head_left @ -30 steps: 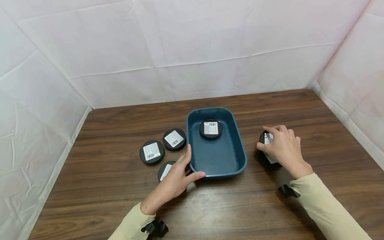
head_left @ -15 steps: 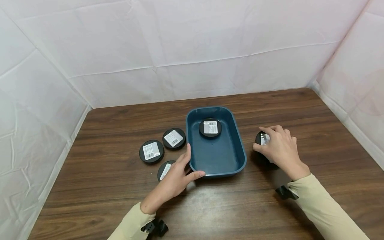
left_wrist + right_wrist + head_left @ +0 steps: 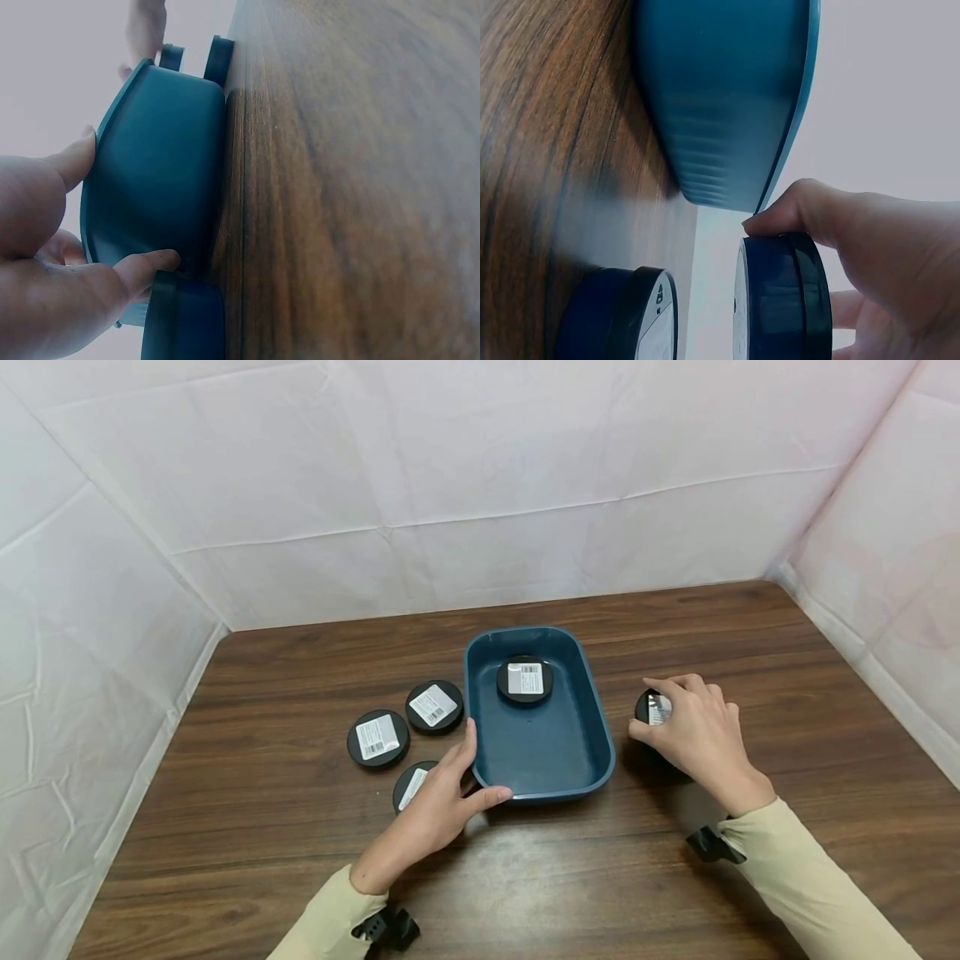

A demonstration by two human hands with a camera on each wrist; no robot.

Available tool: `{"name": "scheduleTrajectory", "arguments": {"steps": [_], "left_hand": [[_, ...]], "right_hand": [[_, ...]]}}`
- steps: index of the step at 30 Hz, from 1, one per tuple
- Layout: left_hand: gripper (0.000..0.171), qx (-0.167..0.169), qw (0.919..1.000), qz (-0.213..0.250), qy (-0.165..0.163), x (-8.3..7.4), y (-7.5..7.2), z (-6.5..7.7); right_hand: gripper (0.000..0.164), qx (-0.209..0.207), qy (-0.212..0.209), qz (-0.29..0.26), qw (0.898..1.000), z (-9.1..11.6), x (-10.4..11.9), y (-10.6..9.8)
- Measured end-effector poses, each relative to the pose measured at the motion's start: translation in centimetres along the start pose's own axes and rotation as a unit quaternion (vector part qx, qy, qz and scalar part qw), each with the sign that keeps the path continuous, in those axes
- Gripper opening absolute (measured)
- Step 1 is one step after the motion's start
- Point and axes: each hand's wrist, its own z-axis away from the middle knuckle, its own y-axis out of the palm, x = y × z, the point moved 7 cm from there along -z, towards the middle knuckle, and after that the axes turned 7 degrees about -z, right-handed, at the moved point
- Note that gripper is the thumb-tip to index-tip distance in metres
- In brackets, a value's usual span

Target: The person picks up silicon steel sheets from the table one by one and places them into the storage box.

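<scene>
A round black tub [image 3: 642,704] with a white barcode label on top is pinched between the thumb and fingers of my right hand [image 3: 701,731]. In the right wrist view this held tub [image 3: 780,300] is raised off the table, its pale underside facing down. A second tub [image 3: 622,315] stands below it on the table; in the head view my hand mostly hides that one. My left hand [image 3: 431,814] rests against the near left corner of the blue bin [image 3: 606,735], thumb on the front rim and fingers along the left wall. Inside the bin lies one labelled tub [image 3: 525,680].
Three more labelled tubs lie left of the bin: a far one [image 3: 435,707], a left one [image 3: 378,739] and a near one [image 3: 412,787], partly behind my left hand. White sheeting [image 3: 480,560] encloses the brown wooden table [image 3: 262,760] at the back and sides.
My right hand has moved slightly left toward the bin, carrying the tub with it. My left hand, the bin and the other tubs hold their places.
</scene>
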Motion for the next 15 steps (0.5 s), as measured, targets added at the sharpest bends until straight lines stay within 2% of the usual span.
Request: {"name": "scheduleTrajectory", "arguments": {"steps": [15], "left_hand": [[0.099, 0.007, 1.0000, 0.003, -0.001, 0.00, 0.06, -0.01]], "right_hand": [[0.060, -0.002, -0.004, -0.002, 1.000, 0.57, 0.90, -0.26]]}}
